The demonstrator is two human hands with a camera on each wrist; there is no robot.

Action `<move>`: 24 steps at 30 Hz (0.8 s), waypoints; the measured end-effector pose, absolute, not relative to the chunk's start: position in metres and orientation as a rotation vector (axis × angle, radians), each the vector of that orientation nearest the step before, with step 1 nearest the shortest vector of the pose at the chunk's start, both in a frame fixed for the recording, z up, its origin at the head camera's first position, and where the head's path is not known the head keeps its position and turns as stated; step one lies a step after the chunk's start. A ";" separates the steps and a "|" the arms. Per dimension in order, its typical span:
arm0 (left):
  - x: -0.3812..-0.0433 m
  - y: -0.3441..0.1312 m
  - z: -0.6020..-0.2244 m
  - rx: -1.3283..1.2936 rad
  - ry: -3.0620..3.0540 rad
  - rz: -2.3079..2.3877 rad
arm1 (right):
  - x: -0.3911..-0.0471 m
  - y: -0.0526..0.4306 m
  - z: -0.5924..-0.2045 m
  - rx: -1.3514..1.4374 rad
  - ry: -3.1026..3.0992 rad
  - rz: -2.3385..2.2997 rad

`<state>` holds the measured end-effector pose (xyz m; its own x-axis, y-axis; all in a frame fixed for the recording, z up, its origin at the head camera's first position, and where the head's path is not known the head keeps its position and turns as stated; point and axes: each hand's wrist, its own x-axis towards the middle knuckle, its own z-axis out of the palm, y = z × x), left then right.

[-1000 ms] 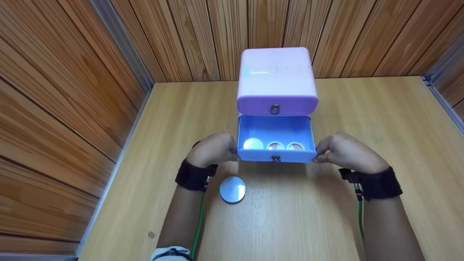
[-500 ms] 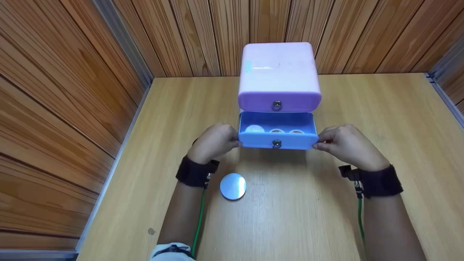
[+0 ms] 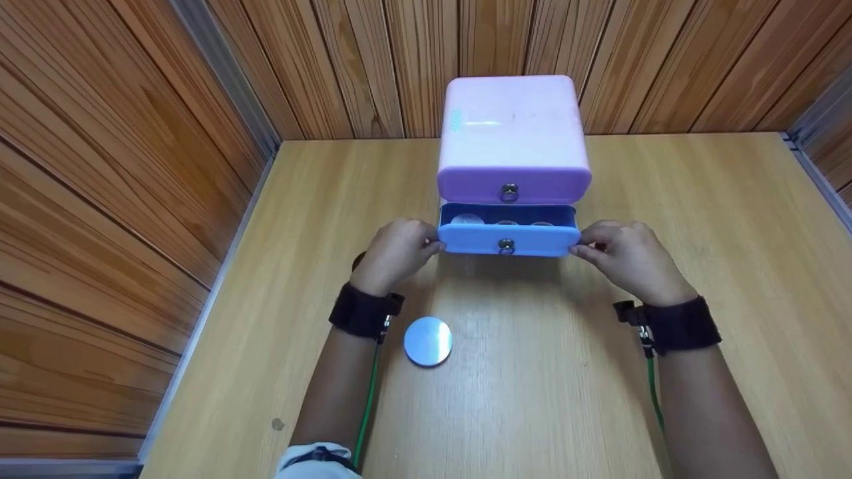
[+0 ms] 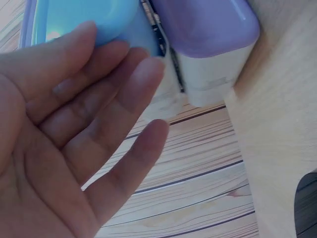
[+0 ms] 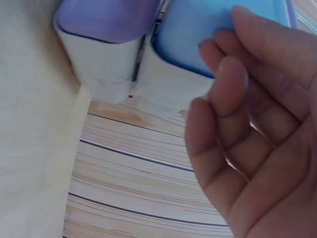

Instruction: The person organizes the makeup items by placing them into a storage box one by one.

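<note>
A blue drawer (image 3: pixel 509 239), the lower one of a small chest (image 3: pixel 512 126) with a pink top and a purple upper drawer (image 3: pixel 472 186), stands partly pulled out. Three round things, one of them a pale disc (image 3: pixel 467 219), lie inside, mostly hidden behind the drawer front. My left hand (image 3: pixel 399 249) pinches the left edge of that front between thumb and curled fingers. At the right edge, my right hand (image 3: pixel 626 256) pinches it likewise. Both wrist views show thumb tips at the blue front, the remaining fingers bent loosely beside the chest's white side.
A shiny round disc (image 3: pixel 428 341) lies on the wooden table (image 3: pixel 506 412), nearer me than the drawer and just right of my left wrist. A plank wall (image 3: pixel 373 66) rises close behind the chest, another at the left. Green cables (image 3: pixel 368 406) run along both forearms.
The blue drawer has slid away from me into the chest, both hands moving with it. Less of its inside and the round things shows now.
</note>
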<state>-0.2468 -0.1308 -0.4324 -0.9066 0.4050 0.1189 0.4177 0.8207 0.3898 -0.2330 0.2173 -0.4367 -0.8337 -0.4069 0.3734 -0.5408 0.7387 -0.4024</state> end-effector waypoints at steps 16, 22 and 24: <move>-0.259 -0.121 -0.453 -0.569 -2.775 -0.499 | -0.248 0.209 -0.460 0.573 -2.501 0.653; -0.263 -0.119 -0.462 -0.539 -2.654 -0.514 | -0.252 0.204 -0.465 0.490 -2.476 0.630; -0.264 -0.119 -0.465 -0.522 -2.630 -0.527 | -0.253 0.203 -0.467 0.464 -2.484 0.625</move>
<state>-0.2641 -0.1185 -0.4649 -0.8475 0.2761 0.4533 0.4294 0.8586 0.2800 -0.2534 0.2030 -0.4668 -0.7994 -0.1928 0.5690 -0.4390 0.8340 -0.3341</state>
